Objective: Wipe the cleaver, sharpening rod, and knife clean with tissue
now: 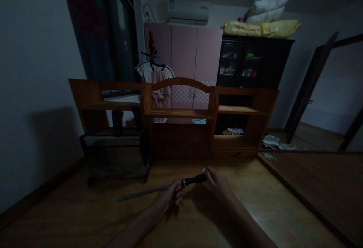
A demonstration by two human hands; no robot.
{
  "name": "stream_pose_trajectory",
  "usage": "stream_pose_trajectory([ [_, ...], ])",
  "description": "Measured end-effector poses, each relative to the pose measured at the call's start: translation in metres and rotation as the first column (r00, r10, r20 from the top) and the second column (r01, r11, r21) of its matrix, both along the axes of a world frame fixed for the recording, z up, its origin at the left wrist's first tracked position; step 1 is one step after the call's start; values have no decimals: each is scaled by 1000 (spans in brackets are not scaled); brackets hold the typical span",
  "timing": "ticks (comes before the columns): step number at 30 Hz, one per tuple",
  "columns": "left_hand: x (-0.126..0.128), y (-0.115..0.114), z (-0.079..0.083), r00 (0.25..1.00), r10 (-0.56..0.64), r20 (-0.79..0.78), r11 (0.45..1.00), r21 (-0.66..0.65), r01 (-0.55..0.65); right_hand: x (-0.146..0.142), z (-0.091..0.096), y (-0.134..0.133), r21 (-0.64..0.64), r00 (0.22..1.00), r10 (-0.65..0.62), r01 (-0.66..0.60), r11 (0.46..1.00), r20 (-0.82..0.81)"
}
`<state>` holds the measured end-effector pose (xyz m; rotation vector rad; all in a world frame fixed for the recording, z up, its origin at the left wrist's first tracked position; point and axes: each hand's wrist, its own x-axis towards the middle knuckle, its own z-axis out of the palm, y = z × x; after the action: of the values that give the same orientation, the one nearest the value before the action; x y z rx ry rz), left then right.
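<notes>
A sharpening steel [147,192], a long thin metal rod with a black handle [195,179], lies across both my hands above the wooden tabletop, its tip pointing left. My left hand [171,194] is closed around the rod just beside the handle's collar. At the handle's far end, my right hand [214,182] grips with fingers closed. A small white bit shows by those fingertips; what it is I cannot make out. Further left stands a dark knife block [116,155] with see-through sides, and two black knife handles [117,121] stick up from it.
The wooden tabletop [113,217] carries a wooden shelf unit [181,113] along its back. A white wall [31,89] rises at the left. Beyond the shelf are a pink wardrobe [184,51], a black cabinet [272,62] and hanging clothes [147,72]. The table's raised edge [300,195] runs along the right.
</notes>
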<state>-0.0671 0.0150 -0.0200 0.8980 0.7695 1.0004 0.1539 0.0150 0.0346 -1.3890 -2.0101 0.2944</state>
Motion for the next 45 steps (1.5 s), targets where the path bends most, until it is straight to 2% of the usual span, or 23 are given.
stream_pose_trajectory([
  [8, 2, 3, -7, 997, -12, -73, 996, 82, 18, -1, -9, 4, -13, 1000, -25, 26, 1000, 15],
  [11, 3, 1, -6, 995, -7, -99, 993, 119, 19, -2, -12, 4, 18, 1000, 4, -4, 1000, -23],
  [14, 4, 2, -8, 994, 3, -107, 991, 131, 11, -5, -13, 3, -6, 997, 7, -8, 1000, -82],
  [20, 7, 1, -11, 991, 35, -132, 990, 137, -17, -6, -18, 7, -69, 988, -10, -1, 998, -156],
  [31, 8, -2, -5, 986, 27, -163, 994, 113, -8, -7, -16, 5, -82, 981, -88, 74, 994, -174],
  [39, 8, -2, -5, 989, 6, -150, 991, 132, 14, -6, -20, 7, -52, 975, -70, 61, 997, -210],
  [45, 8, -1, -6, 983, -21, -180, 995, 89, 38, -5, -22, 8, -50, 981, -69, 61, 997, -179],
])
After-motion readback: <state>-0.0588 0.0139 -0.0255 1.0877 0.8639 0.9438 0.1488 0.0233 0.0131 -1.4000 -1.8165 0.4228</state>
